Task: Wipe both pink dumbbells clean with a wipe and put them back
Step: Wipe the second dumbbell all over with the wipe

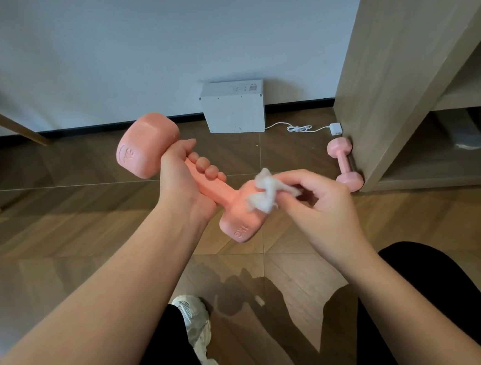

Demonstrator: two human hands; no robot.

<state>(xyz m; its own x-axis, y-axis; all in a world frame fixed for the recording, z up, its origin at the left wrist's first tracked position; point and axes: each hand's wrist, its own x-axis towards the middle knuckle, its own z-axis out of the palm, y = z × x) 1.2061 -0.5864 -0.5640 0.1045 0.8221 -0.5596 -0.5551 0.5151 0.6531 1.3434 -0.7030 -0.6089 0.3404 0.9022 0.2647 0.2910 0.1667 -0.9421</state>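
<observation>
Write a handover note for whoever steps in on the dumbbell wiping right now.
Left hand: grips the handle of the held dumbbell, which is up off the floor.
Right hand: pinches the wipe against that dumbbell's near head.
Second dumbbell: lies on the floor against the cabinet.
Done: wiping is under way; how much is clean cannot be told.
Left: finish this one, wipe the second if needed, put both back.
</observation>
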